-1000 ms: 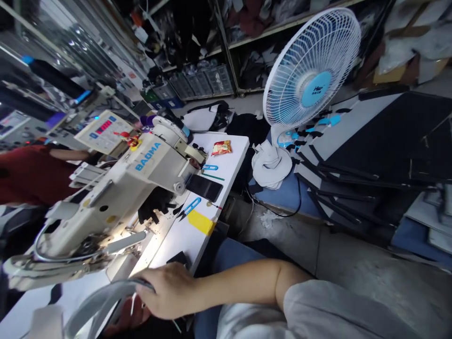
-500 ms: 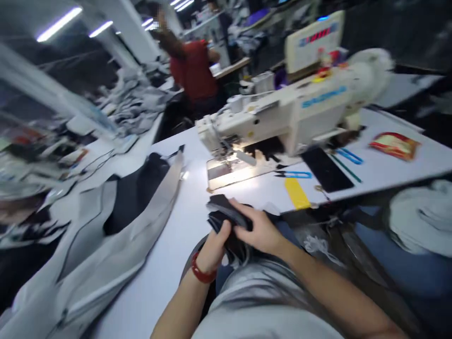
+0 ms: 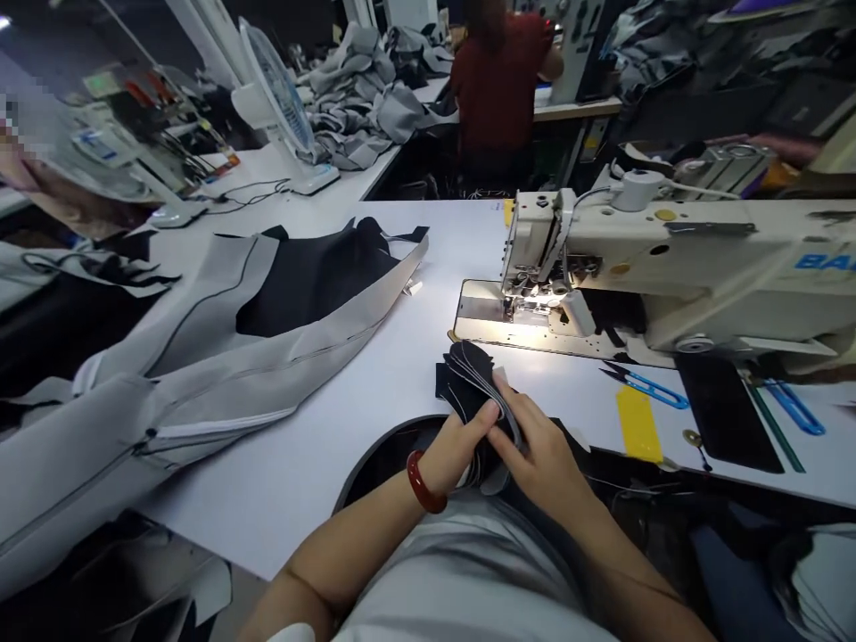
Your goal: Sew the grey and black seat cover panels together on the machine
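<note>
A stack of dark fabric pieces (image 3: pixel 468 379) with pale edges is held over the table's front edge. My left hand (image 3: pixel 456 448), with a red bangle at the wrist, grips the stack from the left, its thumb on top. Closed round the right side of the same stack is my right hand (image 3: pixel 539 437). The layers fan apart slightly at their far end. Just beyond them stands a white sewing machine (image 3: pixel 602 267), its needle area lit. To the left lies a long grey and black sewn fabric piece (image 3: pixel 267 374).
Blue thread snips (image 3: pixel 648 390), a yellow card (image 3: pixel 637 423) and a black phone-like slab (image 3: pixel 726 415) lie on the table at the right. Two fans, one a white fan (image 3: pixel 277 98), stand at the back left. A person in red (image 3: pixel 498 89) works beyond the machine.
My view has swung to the right and steadied. Both hands keep hold of the dark fabric stack, whose layers now show more spread.
</note>
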Available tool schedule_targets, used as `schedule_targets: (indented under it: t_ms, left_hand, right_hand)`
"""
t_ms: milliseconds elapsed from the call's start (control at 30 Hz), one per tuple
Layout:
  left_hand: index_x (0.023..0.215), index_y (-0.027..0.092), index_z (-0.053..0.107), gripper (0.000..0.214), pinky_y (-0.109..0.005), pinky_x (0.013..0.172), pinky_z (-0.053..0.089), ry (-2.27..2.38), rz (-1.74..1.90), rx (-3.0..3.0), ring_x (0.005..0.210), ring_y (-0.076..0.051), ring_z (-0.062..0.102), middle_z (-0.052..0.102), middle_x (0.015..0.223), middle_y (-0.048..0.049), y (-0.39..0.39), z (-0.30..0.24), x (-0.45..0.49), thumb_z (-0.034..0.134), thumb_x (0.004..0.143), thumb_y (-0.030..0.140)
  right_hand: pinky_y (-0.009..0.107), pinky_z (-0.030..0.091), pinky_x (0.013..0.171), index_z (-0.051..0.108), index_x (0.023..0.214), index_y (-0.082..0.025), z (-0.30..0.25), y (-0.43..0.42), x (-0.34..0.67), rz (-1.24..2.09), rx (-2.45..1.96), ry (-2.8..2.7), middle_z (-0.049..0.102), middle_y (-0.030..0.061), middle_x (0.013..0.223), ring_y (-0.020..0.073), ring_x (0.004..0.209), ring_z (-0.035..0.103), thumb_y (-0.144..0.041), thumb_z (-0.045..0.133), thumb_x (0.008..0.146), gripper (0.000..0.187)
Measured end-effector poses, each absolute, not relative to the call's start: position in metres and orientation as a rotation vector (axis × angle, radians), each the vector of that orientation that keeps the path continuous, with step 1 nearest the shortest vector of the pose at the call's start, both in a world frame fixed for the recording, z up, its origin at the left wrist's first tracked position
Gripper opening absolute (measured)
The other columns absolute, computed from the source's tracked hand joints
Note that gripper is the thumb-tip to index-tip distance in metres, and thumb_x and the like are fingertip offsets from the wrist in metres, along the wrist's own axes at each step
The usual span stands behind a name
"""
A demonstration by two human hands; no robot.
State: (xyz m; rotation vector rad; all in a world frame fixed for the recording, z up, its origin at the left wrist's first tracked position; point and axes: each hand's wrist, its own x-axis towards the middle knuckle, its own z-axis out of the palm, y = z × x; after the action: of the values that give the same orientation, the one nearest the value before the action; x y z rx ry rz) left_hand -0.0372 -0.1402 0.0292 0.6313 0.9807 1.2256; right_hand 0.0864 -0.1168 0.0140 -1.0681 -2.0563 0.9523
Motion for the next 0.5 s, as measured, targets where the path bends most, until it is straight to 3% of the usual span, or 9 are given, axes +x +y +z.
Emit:
schedule_targets:
  t_ms: [100,200,267,367,500]
  left_hand:
    - [0.115,0.015,0.060,0.072,-0.043,0.104,0.034,0.902,1.234,0.594,0.120,-0.032,0.046,0.059,0.118,-0.0113,-0.137,0.028,-0.040,0.078,0.057,0.054]
    - [0.110,0.014,0.061,0.068,-0.041,0.101,0.037,0.873,1.203,0.470,0.115,-0.030,0.050,0.063,0.111,-0.0105,-0.129,0.028,-0.045,0.081,0.054,0.048]
    - [0.103,0.013,0.064,0.061,-0.041,0.098,0.040,0.878,1.137,0.365,0.109,-0.030,0.054,0.066,0.101,-0.0101,-0.122,0.029,-0.048,0.081,0.055,0.048]
    - [0.092,0.012,0.066,0.056,-0.043,0.095,0.042,0.833,1.056,0.282,0.103,-0.030,0.058,0.067,0.089,-0.0096,-0.112,0.032,-0.048,0.081,0.053,0.049]
    - [0.092,0.014,0.066,0.056,-0.041,0.099,0.039,0.755,1.101,0.246,0.106,-0.028,0.056,0.067,0.095,-0.0085,-0.110,0.031,-0.040,0.081,0.053,0.051]
  right_hand:
    - [0.046,0.048,0.090,0.025,0.144,-0.022,0.013,-0.115,0.086,0.897,-1.146,-2.078,0.051,0.0134,0.115,0.0259,0.110,0.052,-0.039,0.041,0.089,0.059]
    - [0.045,0.044,0.097,0.028,0.143,-0.021,0.014,-0.111,0.088,0.967,-1.059,-2.142,0.048,0.0123,0.119,0.0255,0.118,0.047,-0.036,0.052,0.083,0.065]
    - [0.045,0.040,0.101,0.034,0.140,-0.024,0.013,-0.107,0.091,1.032,-1.023,-2.108,0.049,0.0105,0.124,0.0243,0.122,0.044,-0.034,0.053,0.082,0.061]
    - [0.042,0.044,0.098,0.046,0.132,-0.023,0.011,-0.100,0.094,1.117,-1.077,-1.941,0.054,0.0097,0.124,0.0236,0.117,0.050,-0.039,0.052,0.084,0.050]
    - [0.043,0.042,0.098,0.053,0.126,-0.020,0.012,-0.095,0.087,1.087,-1.084,-1.839,0.056,0.0105,0.125,0.0234,0.116,0.051,-0.041,0.047,0.088,0.044]
